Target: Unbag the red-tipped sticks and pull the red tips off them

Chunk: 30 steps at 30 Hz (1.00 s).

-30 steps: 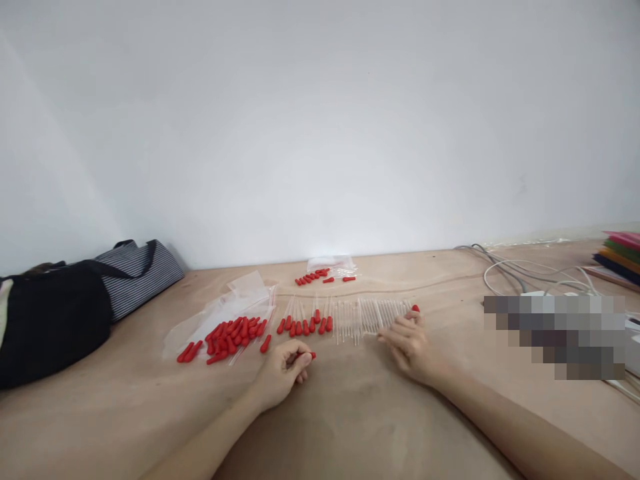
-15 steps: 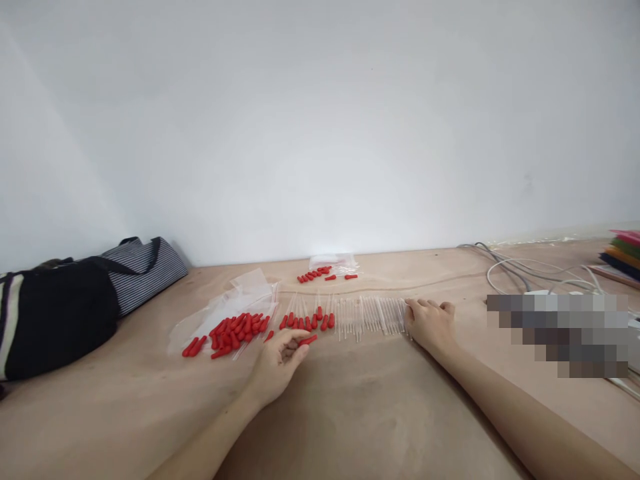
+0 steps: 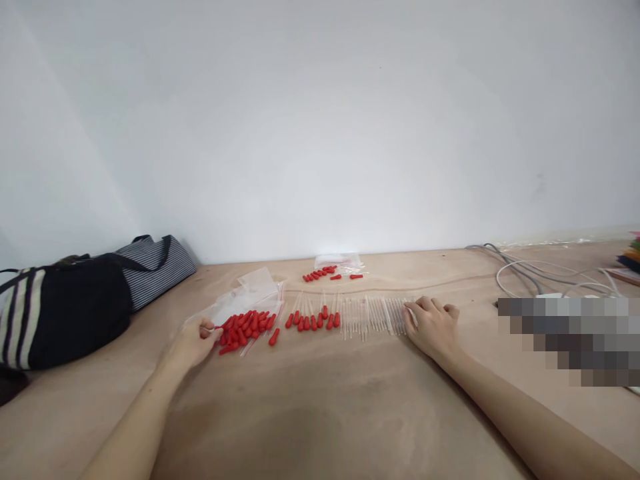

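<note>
My left hand (image 3: 193, 343) is at the left edge of a heap of red rubber dropper bulbs (image 3: 247, 325), with thumb and fingertips closed on one bulb (image 3: 219, 329). The heap lies partly on clear plastic bags (image 3: 260, 283). One loose bulb (image 3: 274, 337) rests to its right. Beside it are several droppers (image 3: 314, 323), glass tubes with red bulbs on their near ends. A row of bare glass tubes (image 3: 367, 319) continues rightward. My right hand (image 3: 433, 325) rests against the row's right end, thumb and forefinger apart, touching the outermost tubes.
Farther back lie more red bulbs (image 3: 320, 273) and a plastic bag (image 3: 336, 261) by the wall. A black and striped bag (image 3: 83, 313) stands at the left. Cables (image 3: 505, 267), a blurred-out patch (image 3: 575, 333) and a coloured stack (image 3: 631, 261) are at the right.
My left hand has moved left from the capped droppers to the bulb heap and pinched a bulb there. The bulb formerly by its fingers lies on the table. My right hand stays put.
</note>
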### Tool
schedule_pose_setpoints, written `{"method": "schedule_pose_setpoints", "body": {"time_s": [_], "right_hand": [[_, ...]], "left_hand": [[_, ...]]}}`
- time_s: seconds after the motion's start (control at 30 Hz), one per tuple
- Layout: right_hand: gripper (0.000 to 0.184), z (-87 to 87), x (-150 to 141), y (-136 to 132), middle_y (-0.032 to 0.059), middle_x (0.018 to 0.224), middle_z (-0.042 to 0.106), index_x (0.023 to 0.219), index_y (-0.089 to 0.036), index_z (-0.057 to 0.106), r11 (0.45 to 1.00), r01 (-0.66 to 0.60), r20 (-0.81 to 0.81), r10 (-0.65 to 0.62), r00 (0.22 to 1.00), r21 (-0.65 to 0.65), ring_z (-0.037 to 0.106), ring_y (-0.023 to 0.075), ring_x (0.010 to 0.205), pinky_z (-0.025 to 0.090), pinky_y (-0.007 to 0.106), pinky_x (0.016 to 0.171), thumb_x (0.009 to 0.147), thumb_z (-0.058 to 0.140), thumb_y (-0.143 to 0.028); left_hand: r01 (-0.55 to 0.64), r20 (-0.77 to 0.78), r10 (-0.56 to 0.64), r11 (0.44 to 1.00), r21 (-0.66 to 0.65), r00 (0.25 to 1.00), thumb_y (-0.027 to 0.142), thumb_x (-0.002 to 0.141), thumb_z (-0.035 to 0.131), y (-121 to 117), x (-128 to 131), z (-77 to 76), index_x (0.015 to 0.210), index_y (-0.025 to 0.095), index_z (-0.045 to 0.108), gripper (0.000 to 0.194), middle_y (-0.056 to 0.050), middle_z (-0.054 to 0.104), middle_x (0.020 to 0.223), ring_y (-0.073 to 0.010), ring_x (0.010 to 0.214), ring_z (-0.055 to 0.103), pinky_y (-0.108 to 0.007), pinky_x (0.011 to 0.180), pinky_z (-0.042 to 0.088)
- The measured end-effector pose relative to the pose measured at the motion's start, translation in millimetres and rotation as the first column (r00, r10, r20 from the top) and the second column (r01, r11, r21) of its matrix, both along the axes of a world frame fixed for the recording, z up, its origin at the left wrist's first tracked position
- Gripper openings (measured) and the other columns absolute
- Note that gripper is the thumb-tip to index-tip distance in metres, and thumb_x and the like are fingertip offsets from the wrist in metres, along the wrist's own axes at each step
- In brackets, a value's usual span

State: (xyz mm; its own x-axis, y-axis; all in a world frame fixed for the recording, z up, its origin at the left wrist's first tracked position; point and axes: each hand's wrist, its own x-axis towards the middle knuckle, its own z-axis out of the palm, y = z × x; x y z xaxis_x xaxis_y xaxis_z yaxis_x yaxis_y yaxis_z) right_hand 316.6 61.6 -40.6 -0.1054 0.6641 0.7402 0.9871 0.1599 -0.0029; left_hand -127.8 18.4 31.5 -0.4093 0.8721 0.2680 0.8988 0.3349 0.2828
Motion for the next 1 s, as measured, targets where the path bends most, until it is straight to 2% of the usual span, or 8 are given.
{"method": "schedule_pose_setpoints", "body": {"time_s": [0.1,0.17,0.23,0.33,0.53,0.73,0.83,1.0], "right_hand": [[0.022,3.6,-6.1,-4.5,0.0036,0.070,0.057,0.078,-0.020,0.065,0.996,-0.051,-0.041,0.054,0.998,0.072,0.046,0.0143,0.067,0.019,0.032,0.070,0.079,0.044,-0.024],[0.021,5.0,-11.5,-8.3,0.0029,0.070,0.056,0.075,-0.020,0.065,0.988,-0.101,-0.059,0.109,0.992,0.116,0.045,0.0133,0.066,0.019,0.032,0.072,0.079,0.044,-0.024],[0.021,5.6,-17.5,-12.5,0.0018,0.069,0.055,0.073,-0.021,0.064,0.975,-0.178,-0.057,0.187,0.981,0.137,0.045,0.0126,0.066,0.019,0.032,0.073,0.079,0.044,-0.024],[0.020,5.1,-25.6,-18.1,0.0006,0.067,0.054,0.071,-0.022,0.063,0.946,-0.292,-0.034,0.299,0.953,0.138,0.044,0.0121,0.066,0.019,0.032,0.075,0.079,0.045,-0.024],[0.019,4.2,-29.7,-21.2,-0.0001,0.067,0.053,0.070,-0.022,0.062,0.931,-0.333,-0.003,0.337,0.941,0.151,0.044,0.0114,0.067,0.019,0.032,0.075,0.079,0.045,-0.023],[0.017,3.4,-28.2,-19.5,-0.0006,0.066,0.054,0.072,-0.022,0.062,0.916,-0.356,0.020,0.359,0.933,0.186,0.044,0.0111,0.066,0.021,0.032,0.075,0.078,0.047,-0.022],[0.016,5.3,-31.2,-23.3,0.0002,0.072,0.058,0.086,-0.024,0.062,0.892,-0.383,0.028,0.388,0.921,0.240,0.047,0.0115,0.068,0.021,0.032,0.078,0.078,0.049,-0.021],[0.031,12.5,-47.0,-38.8,0.0033,0.102,0.061,0.110,-0.026,0.053,0.836,-0.494,0.149,0.471,0.870,0.241,0.050,0.0162,0.094,0.018,0.034,0.086,0.079,0.051,-0.030]], "left_hand": [[-0.014,-0.044,0.012,1.000,-0.027,0.999,0.039,0.070,0.050,-2.2,8.2,3.1,0.068,0.019,0.057,0.022,-0.007,0.066,0.074,-0.0237,0.069,0.060,-0.028,0.056,0.040],[0.011,-0.097,-0.006,0.998,0.060,0.995,0.038,0.074,0.045,-3.8,25.1,4.1,0.074,0.019,0.058,0.023,-0.006,0.066,0.082,-0.0230,0.072,0.059,-0.029,0.060,0.040],[0.168,-0.186,-0.137,0.972,0.166,0.973,0.036,0.077,0.041,-5.6,49.3,2.0,0.074,0.021,0.059,0.023,-0.004,0.064,0.082,-0.0203,0.075,0.057,-0.028,0.063,0.039],[0.422,-0.351,-0.353,0.895,0.144,0.868,0.038,0.076,0.044,-8.6,87.1,-6.3,0.066,0.021,0.060,0.026,-0.003,0.062,0.073,-0.0200,0.073,0.054,-0.029,0.066,0.038],[0.387,-0.635,-0.296,0.922,0.005,0.714,0.033,0.076,0.044,-8.6,114.0,-22.5,0.069,0.016,0.063,0.027,-0.012,0.062,0.079,-0.0271,0.079,0.053,-0.036,0.066,0.034],[0.409,-0.629,-0.238,0.902,0.140,0.740,0.026,0.079,0.041,-7.1,112.1,-19.0,0.063,0.015,0.061,0.028,-0.011,0.060,0.071,-0.0253,0.073,0.052,-0.035,0.064,0.033],[0.514,-0.601,-0.290,0.823,0.240,0.745,0.029,0.080,0.042,-12.7,123.1,-16.8,0.066,0.016,0.060,0.027,-0.008,0.059,0.067,-0.0227,0.069,0.051,-0.033,0.062,0.034],[0.780,-0.437,-0.657,0.590,0.209,0.614,0.022,0.084,0.040,-22.1,155.9,-32.5,0.075,0.017,0.057,0.020,-0.005,0.056,0.074,-0.0177,0.071,0.051,-0.029,0.066,0.039]]}}
